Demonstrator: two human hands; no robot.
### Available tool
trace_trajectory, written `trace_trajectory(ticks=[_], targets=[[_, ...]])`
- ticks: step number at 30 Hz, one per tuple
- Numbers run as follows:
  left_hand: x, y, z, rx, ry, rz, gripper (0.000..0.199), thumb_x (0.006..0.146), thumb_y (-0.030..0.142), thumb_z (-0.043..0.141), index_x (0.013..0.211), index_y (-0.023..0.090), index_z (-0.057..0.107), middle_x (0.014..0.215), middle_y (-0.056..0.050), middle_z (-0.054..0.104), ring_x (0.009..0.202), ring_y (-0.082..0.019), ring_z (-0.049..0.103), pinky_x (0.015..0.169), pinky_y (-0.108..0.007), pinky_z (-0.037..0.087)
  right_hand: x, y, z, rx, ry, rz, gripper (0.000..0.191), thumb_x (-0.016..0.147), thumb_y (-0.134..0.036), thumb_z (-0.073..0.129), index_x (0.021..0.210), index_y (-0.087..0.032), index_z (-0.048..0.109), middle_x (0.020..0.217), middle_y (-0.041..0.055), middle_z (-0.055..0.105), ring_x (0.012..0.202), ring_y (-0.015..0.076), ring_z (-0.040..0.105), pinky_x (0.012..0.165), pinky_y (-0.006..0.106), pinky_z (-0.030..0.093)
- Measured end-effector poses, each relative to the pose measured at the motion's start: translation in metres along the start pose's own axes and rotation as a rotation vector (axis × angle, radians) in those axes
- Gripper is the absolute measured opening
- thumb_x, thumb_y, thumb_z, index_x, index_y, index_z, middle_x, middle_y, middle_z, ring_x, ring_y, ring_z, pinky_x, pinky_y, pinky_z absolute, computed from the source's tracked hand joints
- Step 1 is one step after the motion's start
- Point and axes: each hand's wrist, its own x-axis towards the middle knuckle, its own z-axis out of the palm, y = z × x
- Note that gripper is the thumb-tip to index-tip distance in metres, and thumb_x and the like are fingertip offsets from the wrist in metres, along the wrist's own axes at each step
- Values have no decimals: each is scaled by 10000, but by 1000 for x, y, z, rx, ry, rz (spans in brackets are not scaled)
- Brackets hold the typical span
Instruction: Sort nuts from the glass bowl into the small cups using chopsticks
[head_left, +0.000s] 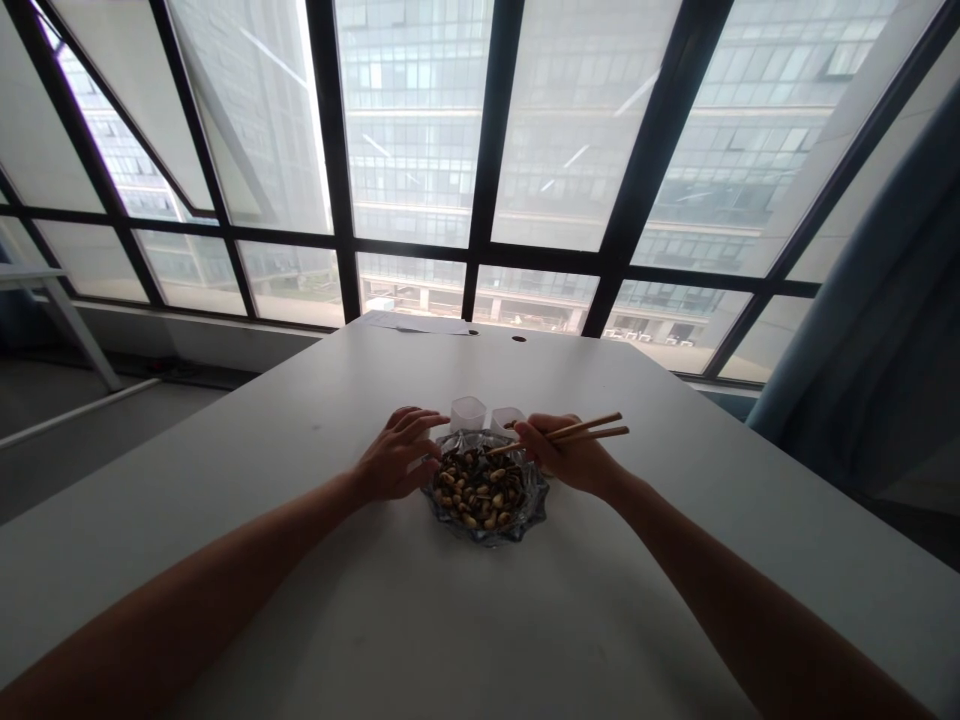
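Left hand [405, 452]: grip released, spread at left edge of glass bowl [535, 510] | Right hand [564, 450]: grip around chopsticks [591, 424], tips over nuts [484, 500] | Two pale cups [468, 413] behind

Single view, from your head: it looks forward and down from above the near part of the white table [480, 630]. Your left hand [401, 455] and right hand [562, 452] show near, either side of the bowl [534, 506], just below centre. Farther off, the windows [416, 120] fill the top; wide coverage catches the curtain [862, 300] at right.
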Motion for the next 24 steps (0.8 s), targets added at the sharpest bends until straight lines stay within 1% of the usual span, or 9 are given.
trace_trajectory(ticks=[4, 8, 11, 14, 17, 19, 21, 24], targets=[[-2, -5, 3, 21, 63, -68, 249, 921, 397, 518, 1028, 260, 696, 1432, -91, 578, 1337, -282, 503, 1169, -530, 308, 0, 6, 0, -48, 31, -23, 519, 931, -610, 505, 612, -201, 534, 529, 11, 589, 488, 125, 491, 473, 243, 376], [-5, -18, 6, 47, 153, -132, 298, 934, 444, 526, 1109, 240, 654, 1414, -113, 580, 1313, -288, 525, 1151, -514, 334, 1, 12, -2, -62, 25, -42, 512, 922, -611, 514, 637, -190, 570, 515, -2, 546, 494, 119, 454, 473, 240, 348], [-9, -30, 11, 60, 230, -269, 424, 890, 518, 597, 1190, 219, 599, 1428, -145, 555, 1321, -325, 518, 1121, -535, 376, 1, 17, -4, -59, 47, -35, 519, 920, -611, 523, 620, -189, 564, 510, -3, 540, 492, 120, 460, 474, 244, 350], [-12, -41, 17, -8, 235, -409, 616, 818, 567, 671, 1291, 201, 522, 1396, -178, 567, 1279, -340, 557, 1059, -527, 454, 1, 24, -5, -27, 103, -8, 534, 940, -607, 506, 617, -188, 576, 530, 17, 595, 487, 132, 523, 488, 255, 397], [-14, -47, 20, -115, 177, -510, 786, 756, 579, 726, 1374, 189, 438, 1266, -176, 649, 1111, -315, 663, 948, -490, 535, 2, 30, -4, 46, 161, 30, 555, 938, -635, 500, 620, -190, 595, 530, 29, 622, 482, 144, 565, 488, 261, 445], [-13, -49, 20, -164, 151, -557, 852, 722, 566, 756, 1399, 186, 407, 1183, -155, 693, 1027, -297, 696, 905, -471, 555, 4, 31, -4, 139, 196, 83, 565, 895, -684, 534, 629, -191, 610, 513, 29, 623, 455, 145, 565, 460, 259, 455], [-12, -48, 19, -173, 172, -572, 880, 686, 535, 786, 1398, 180, 413, 1166, -144, 701, 1026, -296, 699, 914, -465, 554, 6, 32, -3, 254, 245, 170, 591, 824, -747, 575, 633, -189, 620, 491, 35, 627, 410, 145, 556, 419, 259, 455], [-11, -47, 18, -116, 264, -500, 824, 662, 461, 806, 1357, 175, 468, 1262, -156, 653, 1142, -314, 652, 1002, -478, 515, 11, 33, -5, 380, 318, 279, 623, 745, -794, 617, 634, -181, 639, 475, 56, 642, 367, 151, 553, 382, 268, 464]])
